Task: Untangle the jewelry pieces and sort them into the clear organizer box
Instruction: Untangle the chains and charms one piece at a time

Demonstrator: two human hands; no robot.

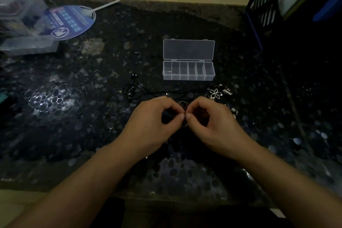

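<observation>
Head view: left hand point(157, 116) and right hand point(209, 116) meet thumb-tip to thumb-tip over the dark speckled table point(92, 98), each pinching a small jewelry piece point(185, 125) too dim to identify, with a black cord point(148, 94) looped just beyond the knuckles and a flower pendant point(215, 93) lying among loose charms to the right. The clear organizer box point(188, 71) sits farther back, lid open, its compartments apparently empty. Risk, as judged: in this dim light, pulling the pinches apart could tighten a knot or snap a thin link, and a released piece would vanish against the speckled surface.
</observation>
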